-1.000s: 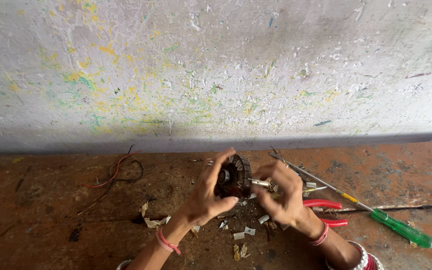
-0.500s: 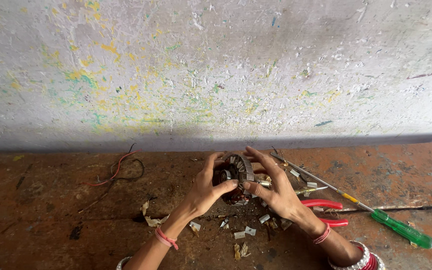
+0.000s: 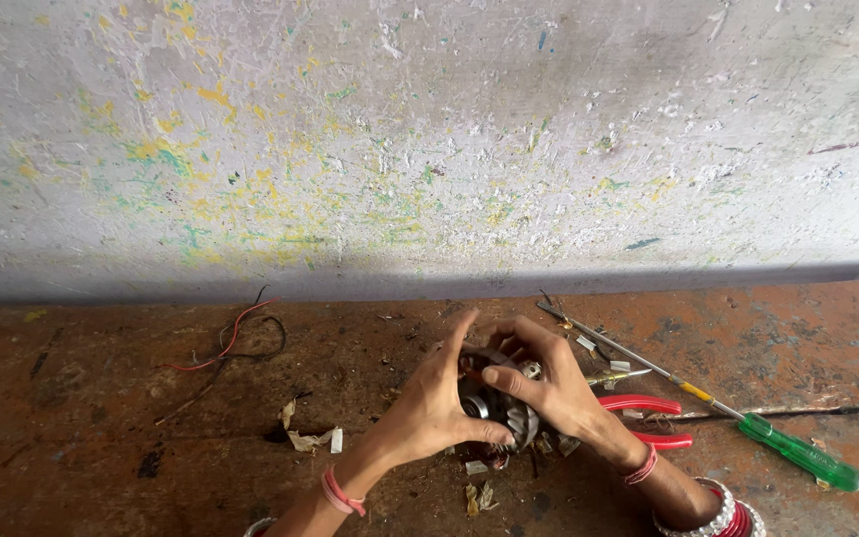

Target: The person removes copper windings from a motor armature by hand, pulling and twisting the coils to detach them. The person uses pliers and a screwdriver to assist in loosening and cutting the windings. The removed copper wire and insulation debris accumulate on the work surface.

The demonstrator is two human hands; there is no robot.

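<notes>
Held in both grips, left hand [image 3: 434, 403] and right hand [image 3: 549, 383] closed around the small toothed metal motor core [image 3: 497, 408] just left of the red-handled pliers [image 3: 648, 418], mid-turning, steadier purchase probably needed next.

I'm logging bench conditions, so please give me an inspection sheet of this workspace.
Surface: rusty brown bench, stained and scuffed.
Job's things: round toothed metal part, held over the bench.
Clutter: paper scraps; green-handled screwdriver and red-handled pliers lying on the right.
Grippers: left hand and right hand both grip the part.
Cables: loose red and black wires on the left.
Surroundings: paint-flecked grey wall behind the bench.
</notes>
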